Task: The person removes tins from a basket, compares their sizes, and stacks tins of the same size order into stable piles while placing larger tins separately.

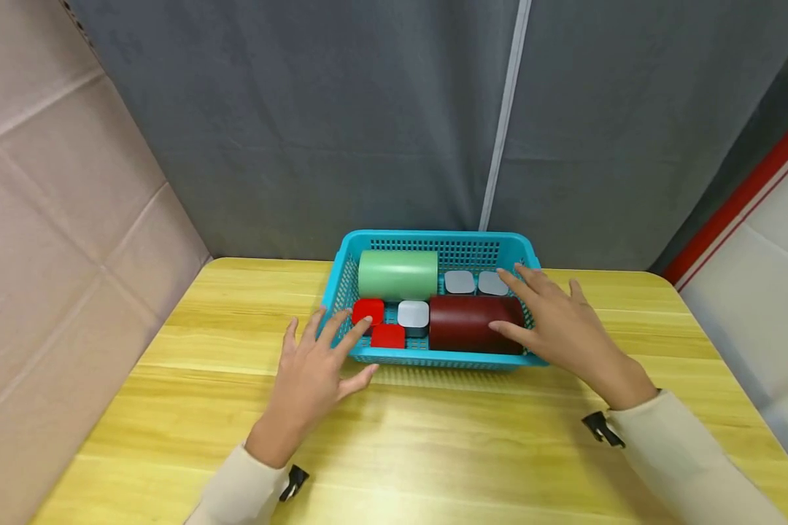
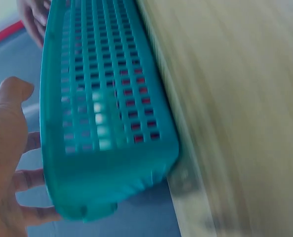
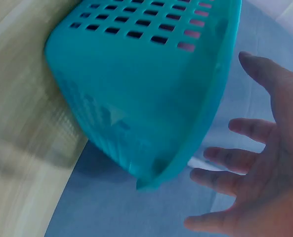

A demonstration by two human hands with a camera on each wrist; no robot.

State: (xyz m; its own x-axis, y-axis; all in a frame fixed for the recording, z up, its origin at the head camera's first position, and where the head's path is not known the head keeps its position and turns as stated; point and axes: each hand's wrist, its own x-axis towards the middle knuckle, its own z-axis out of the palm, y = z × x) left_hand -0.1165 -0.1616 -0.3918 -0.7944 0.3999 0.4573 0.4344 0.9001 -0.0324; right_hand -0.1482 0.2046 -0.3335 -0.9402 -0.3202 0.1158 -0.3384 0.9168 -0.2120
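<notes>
A turquoise plastic basket point(image 1: 433, 358) with lattice walls stands on the table. Inside lie a green cylinder point(image 1: 398, 274), a dark red cylinder point(image 1: 469, 324), two red-topped pieces point(image 1: 388, 336) and several grey-topped pieces point(image 1: 413, 314). My left hand point(image 1: 315, 375) hovers at the basket's front left corner, fingers spread, holding nothing. Over the right end is my right hand point(image 1: 561, 321), its fingers also spread and holding nothing. In the right wrist view a gap shows between the right fingers point(image 3: 230, 160) and the basket rim; whether the left fingers touch the rim, I cannot tell.
The basket sits toward the far edge of the light wooden table point(image 1: 433, 452). Behind it hangs a dark grey curtain point(image 1: 328, 131) with a pale vertical strip. A pale padded wall point(image 1: 59, 240) rises on the left, and a white panel with a red edge point(image 1: 748, 197) on the right.
</notes>
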